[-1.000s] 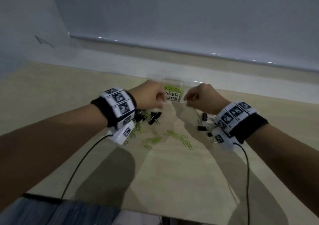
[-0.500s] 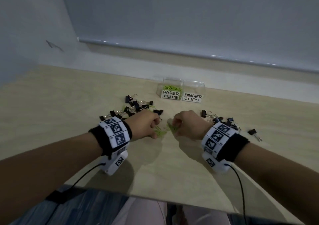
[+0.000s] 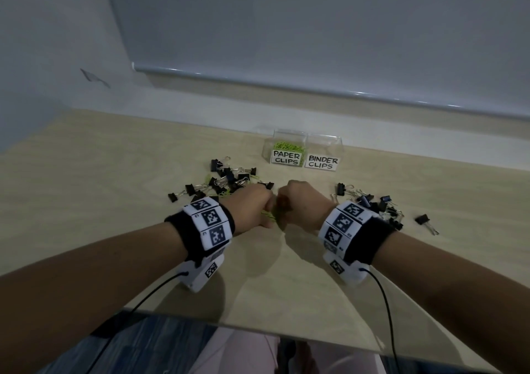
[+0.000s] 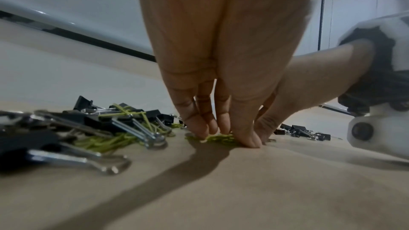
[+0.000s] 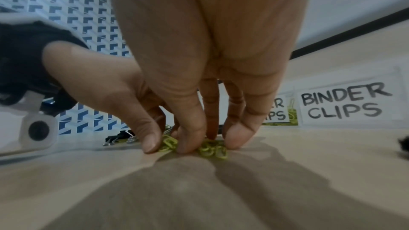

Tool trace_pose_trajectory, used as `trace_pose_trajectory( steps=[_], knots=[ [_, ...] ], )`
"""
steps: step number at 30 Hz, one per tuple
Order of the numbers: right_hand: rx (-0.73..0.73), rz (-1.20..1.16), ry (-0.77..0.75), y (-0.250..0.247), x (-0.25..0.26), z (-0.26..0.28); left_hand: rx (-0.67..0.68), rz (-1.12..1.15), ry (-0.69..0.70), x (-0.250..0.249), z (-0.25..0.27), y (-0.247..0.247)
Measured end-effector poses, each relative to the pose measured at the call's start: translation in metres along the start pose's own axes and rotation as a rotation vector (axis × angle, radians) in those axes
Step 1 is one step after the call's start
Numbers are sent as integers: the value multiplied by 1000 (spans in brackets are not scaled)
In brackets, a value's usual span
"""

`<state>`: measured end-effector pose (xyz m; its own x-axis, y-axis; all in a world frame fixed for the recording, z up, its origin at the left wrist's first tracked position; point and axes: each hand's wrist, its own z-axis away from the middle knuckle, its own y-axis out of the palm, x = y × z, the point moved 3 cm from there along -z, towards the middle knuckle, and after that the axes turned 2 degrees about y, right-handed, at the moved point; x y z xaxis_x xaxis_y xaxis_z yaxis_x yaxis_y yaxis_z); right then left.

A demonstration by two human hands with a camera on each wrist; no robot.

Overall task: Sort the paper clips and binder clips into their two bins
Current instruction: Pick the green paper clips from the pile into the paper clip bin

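Two hands meet knuckle to knuckle at the middle of the wooden table (image 3: 120, 173), fingertips down on a small heap of green paper clips (image 5: 212, 148). The left hand (image 3: 252, 207) and the right hand (image 3: 301, 204) each curl thumb and fingers round those clips, which lie tangled, pointing no single way. Two clear bins stand side by side behind: the paper clips bin (image 3: 286, 150) on the left, holding green clips, and the binder clips bin (image 3: 324, 153). Two scatters of black binder clips (image 3: 226, 177) flank the hands, too many to count.
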<state>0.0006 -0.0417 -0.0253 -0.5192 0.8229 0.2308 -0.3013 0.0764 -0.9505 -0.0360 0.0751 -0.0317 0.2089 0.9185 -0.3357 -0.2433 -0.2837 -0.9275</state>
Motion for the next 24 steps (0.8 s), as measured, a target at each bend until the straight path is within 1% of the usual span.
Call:
trace_pose_trajectory(
  steps=[3,6,9,12,14,16,20,22,24],
  knots=[
    [39,17,-10,2,1,-4,25,49,-17,-1,-2,1],
    [76,28,-37,1,0,-2,64,32,-33,0,-2,2],
    [86,47,-91,1,-5,2,113,-20,-33,1,-1,4],
    [85,99,-135,3,-11,4,152,-105,-1,-1,-2,6],
    [85,91,-139,4,-15,2,173,-170,21,-2,-2,6],
    [76,66,-125,5,-21,-2,161,-178,32,-1,-4,5],
    [50,-49,-67,-5,-34,-11,153,-105,6,3,-9,-1],
    [32,-128,-50,-18,-40,-18,112,16,-19,5,-15,-9],
    [-28,-255,-6,-38,-48,-28,68,154,-25,6,-22,-24]
  ],
)
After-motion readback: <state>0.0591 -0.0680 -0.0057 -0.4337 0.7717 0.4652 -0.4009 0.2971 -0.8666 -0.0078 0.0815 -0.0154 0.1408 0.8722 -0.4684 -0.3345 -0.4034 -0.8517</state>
